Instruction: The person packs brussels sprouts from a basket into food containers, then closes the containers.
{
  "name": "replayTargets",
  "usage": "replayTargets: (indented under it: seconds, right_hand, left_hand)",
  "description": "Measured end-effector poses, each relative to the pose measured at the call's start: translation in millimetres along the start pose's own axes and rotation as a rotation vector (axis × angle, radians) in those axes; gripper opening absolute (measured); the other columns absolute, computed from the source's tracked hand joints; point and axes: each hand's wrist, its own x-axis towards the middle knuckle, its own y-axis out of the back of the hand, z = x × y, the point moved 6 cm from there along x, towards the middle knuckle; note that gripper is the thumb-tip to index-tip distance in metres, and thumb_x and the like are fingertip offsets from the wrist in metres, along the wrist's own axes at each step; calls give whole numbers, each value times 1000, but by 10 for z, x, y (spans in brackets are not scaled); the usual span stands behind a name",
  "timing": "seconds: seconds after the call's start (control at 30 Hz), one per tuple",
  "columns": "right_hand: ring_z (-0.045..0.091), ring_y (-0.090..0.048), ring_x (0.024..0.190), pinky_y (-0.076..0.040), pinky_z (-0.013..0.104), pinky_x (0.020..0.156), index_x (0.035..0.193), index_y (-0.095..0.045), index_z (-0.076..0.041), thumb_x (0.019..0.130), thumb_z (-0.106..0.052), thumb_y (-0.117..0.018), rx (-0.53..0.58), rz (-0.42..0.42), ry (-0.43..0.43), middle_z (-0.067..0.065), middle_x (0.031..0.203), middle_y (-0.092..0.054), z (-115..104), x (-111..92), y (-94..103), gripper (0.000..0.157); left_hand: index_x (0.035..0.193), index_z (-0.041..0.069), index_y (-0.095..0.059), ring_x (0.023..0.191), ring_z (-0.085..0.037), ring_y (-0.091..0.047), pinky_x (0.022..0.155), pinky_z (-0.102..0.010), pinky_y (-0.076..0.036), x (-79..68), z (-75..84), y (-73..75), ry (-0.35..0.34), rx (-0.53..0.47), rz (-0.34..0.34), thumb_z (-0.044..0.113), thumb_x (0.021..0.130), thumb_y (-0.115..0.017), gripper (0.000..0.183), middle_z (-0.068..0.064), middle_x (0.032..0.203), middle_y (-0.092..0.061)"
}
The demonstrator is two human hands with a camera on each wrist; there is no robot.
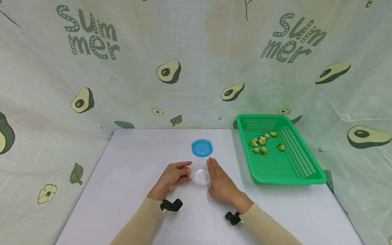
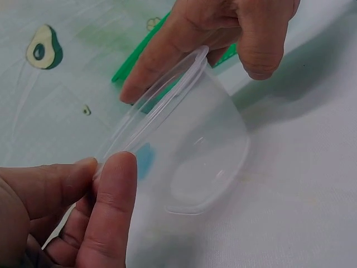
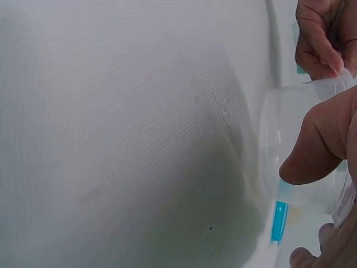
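A clear round plastic container (image 1: pixel 201 177) sits on the white table between both hands, its wide mouth upward in the head view. The left hand (image 1: pixel 172 177) pinches its rim from the left with thumb and fingertips, as the left wrist view shows. On the opposite side, the right hand (image 1: pixel 223 183) has long, straight fingers against the rim. Its thumb hangs beside the container wall (image 2: pixel 217 139) in the left wrist view, and I cannot tell whether it touches. Just beyond the container lies a round blue lid (image 1: pixel 202 147) with a small tab.
A green plastic basket (image 1: pixel 288 181) with slotted sides stands at the right of the table, holding several Brussels sprouts (image 1: pixel 262 142). An avocado-printed cloth (image 1: pixel 196 68) hangs behind the table (image 1: pixel 134 156). Each wrist wears a small black camera (image 1: pixel 171 205).
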Motion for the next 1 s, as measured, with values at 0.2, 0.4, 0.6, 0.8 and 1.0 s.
replayTargets:
  seconds: [0.2,0.4,0.6,0.8,1.0]
  right_hand:
    - [40,-18,162,-28,51,131,164,-19,10,87,-1,-63,5,-2,17,26,173,-17,5,1,10,89]
    - [40,-18,162,-28,52,130,163,-20,10,87,-1,-62,9,2,25,26,173,-17,5,-7,24,88]
    - [39,-18,162,-28,51,130,164,-20,9,88,-2,-63,15,-15,19,25,173,-16,23,-15,34,88]
    - [39,-17,162,-27,50,131,164,-19,8,89,-2,-65,24,-20,23,25,174,-15,33,-34,87,89]
    - [41,-29,158,-38,53,125,164,-26,5,96,-15,-72,74,52,47,24,172,-23,-51,-93,355,84]
  left_hand:
    - [141,2,-67,78,-15,-70,76,-29,-66,25,2,12,-3,1,12,-2,98,-70,43,-9,102,-65]
    - [140,2,-67,78,-15,-69,76,-29,-67,30,-3,12,0,-5,17,-2,97,-71,43,-10,101,-65]
    - [140,2,-67,76,-15,-69,75,-29,-67,19,-4,4,-7,3,35,-3,97,-71,43,-9,100,-65]
    - [137,3,-69,74,-16,-69,73,-30,-67,0,42,-2,-18,45,81,-3,96,-71,41,-11,101,-66]
    - [137,4,-70,72,-16,-69,73,-29,-66,-23,65,1,-3,78,92,-2,96,-72,41,-12,101,-66]
